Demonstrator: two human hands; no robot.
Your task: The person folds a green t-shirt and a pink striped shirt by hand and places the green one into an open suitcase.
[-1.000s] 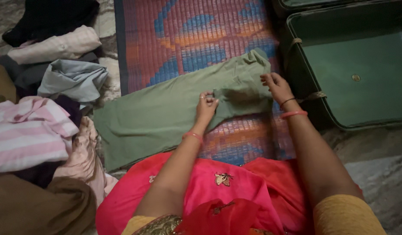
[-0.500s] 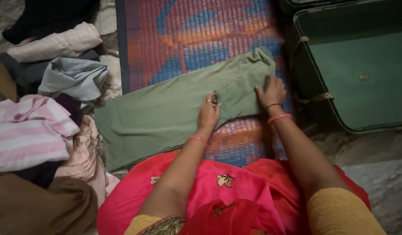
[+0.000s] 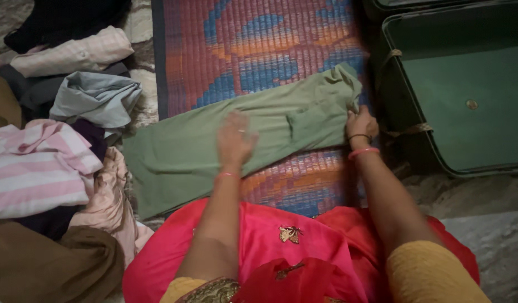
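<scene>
A long green garment (image 3: 197, 143) lies spread across a red and blue woven mat (image 3: 253, 45) in front of me. My left hand (image 3: 234, 140) rests flat on the middle of the garment, fingers apart and blurred with motion. At the garment's right end, my right hand (image 3: 361, 122) has its fingers curled on the cloth's edge. Both wrists wear pink bangles. My pink and red clothing (image 3: 292, 252) fills the lower part of the view.
A heap of clothes lies at the left: a pink striped piece (image 3: 37, 168), a pale blue one (image 3: 93, 98), a beige one (image 3: 74, 53), brown cloth (image 3: 46, 264). An open green trunk (image 3: 466, 90) stands at the right on the stone floor (image 3: 483, 219).
My left hand has slid left along the garment, away from the pocket area. My right hand has moved from above the cloth down to its right edge and closed on it.
</scene>
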